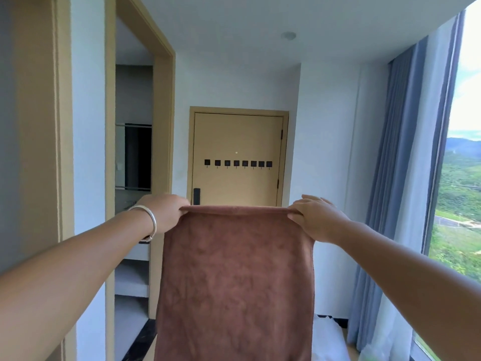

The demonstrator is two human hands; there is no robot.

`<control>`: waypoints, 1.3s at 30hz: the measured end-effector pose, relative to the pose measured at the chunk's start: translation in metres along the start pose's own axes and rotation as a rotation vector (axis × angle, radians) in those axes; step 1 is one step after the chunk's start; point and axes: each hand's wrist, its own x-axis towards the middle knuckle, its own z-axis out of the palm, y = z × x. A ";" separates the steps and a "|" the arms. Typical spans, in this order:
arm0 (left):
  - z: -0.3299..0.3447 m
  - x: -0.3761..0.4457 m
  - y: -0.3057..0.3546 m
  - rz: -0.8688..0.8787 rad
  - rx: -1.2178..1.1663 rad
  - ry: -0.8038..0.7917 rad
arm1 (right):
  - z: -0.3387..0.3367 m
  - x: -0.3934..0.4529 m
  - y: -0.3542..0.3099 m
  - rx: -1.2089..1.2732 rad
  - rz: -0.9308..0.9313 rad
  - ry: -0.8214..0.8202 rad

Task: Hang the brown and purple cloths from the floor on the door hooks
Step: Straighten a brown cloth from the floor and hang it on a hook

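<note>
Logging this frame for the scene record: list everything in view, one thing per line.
brown cloth: one, brown, held up centre by its top corners
door: one, tan, far wall, shut
door hooks: eight, black, bare, row across the door
door handle: one, black, door's left edge
curtain: one, blue-grey, by the right window
bracelet: one, silver, left wrist
left hand: grips the cloth's left corner
right hand: pinches the cloth's right corner

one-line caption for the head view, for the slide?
Both hands, left hand and right hand, hold the brown cloth spread by its top corners, facing the door hooks.
</note>
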 end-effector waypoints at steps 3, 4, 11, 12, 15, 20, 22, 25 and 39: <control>0.020 0.037 -0.033 0.021 0.039 -0.016 | 0.019 0.050 -0.008 0.008 -0.020 -0.005; 0.027 0.049 -0.044 0.026 0.042 -0.016 | 0.024 0.067 -0.011 0.012 -0.027 -0.008; 0.071 0.125 -0.097 0.042 0.020 -0.055 | 0.070 0.158 -0.022 0.015 -0.054 0.017; 0.078 0.134 -0.101 0.041 0.020 -0.069 | 0.079 0.167 -0.021 0.021 -0.057 0.015; 0.104 0.164 -0.106 0.039 0.026 -0.105 | 0.110 0.193 -0.014 0.032 -0.054 -0.008; 0.148 0.221 -0.108 0.030 0.062 -0.127 | 0.158 0.250 0.010 0.046 -0.042 -0.035; 0.163 0.246 -0.108 0.009 0.067 -0.106 | 0.172 0.278 0.023 0.043 -0.055 -0.036; 0.188 0.284 -0.107 -0.030 0.095 -0.065 | 0.194 0.321 0.048 0.031 -0.082 -0.035; 0.290 0.445 -0.117 0.003 0.296 -0.037 | 0.324 0.487 0.128 0.022 -0.111 -0.001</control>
